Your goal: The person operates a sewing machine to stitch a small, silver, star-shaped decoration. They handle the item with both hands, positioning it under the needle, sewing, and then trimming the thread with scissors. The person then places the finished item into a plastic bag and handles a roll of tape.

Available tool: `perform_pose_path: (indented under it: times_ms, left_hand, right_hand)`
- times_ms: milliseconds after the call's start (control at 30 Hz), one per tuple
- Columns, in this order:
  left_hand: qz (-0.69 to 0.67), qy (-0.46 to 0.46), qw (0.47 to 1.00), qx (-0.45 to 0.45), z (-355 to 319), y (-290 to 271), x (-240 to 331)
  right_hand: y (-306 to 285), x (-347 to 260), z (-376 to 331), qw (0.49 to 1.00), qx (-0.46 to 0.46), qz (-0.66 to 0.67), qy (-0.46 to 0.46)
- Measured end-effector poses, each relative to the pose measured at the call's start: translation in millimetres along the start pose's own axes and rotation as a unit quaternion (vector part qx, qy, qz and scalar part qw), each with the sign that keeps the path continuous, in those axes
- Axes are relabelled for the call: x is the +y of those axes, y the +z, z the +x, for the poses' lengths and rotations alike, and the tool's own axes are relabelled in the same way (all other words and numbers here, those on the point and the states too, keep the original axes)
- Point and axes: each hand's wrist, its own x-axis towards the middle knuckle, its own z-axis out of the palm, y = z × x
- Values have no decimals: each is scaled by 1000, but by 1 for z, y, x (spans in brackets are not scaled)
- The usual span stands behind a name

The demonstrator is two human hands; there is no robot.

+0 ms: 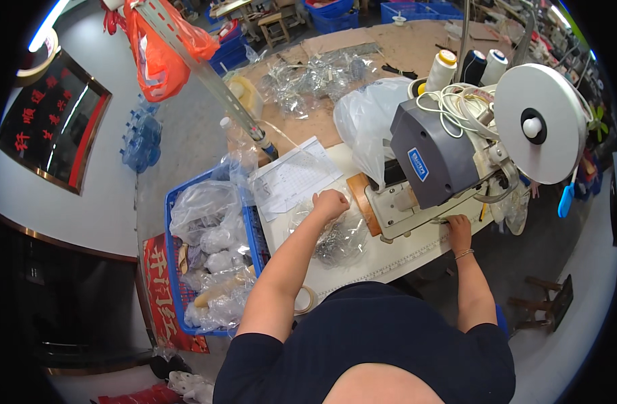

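My left hand (331,203) is closed over the white sewing table (416,248), at the upper edge of a clear plastic bag (340,244) of small dark items. What its fingers pinch is too small to make out. Beside the front of a grey and white sewing machine (435,158), my right hand (460,227) has its fingers curled at the table's right part. A thin dark object shows by those fingertips, but its kind is unclear. Printed paper sheets (296,176) lie beyond my left hand, and an orange-brown block (363,204) sits against the machine bed.
Left of the table stands a blue crate (170,252) full of bagged goods. A slanted metal post (214,84) carries an orange bag (161,64). Thread cones (441,71) and a large white reel (538,124) rise behind the machine. A wooden stool (547,303) stands at right.
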Motion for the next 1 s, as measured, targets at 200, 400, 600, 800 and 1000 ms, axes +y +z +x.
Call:
perform_pose_path:
  times_ms: [200,400,600,800,1000]
  left_hand:
    - [-372,12,924,-86,-20,-34,-9]
    - [-471,65,879,33,-15,-33,-4]
    - [-374,98,918,94,-10,-35,1]
    - [-344,86,931,84,-11,-37,4]
    - [-208,112,933,270,-46,-33,-7]
  right_hand:
    - [34,-58,-18,975,112,152,114]
    - [6,-226,31,930,-65,359,44]
    - [-2,-262,86,945,-107,303,62]
    - [-2,-275,102,925,-143,342,82]
    - [15,-237,76,954,-63,285,74]
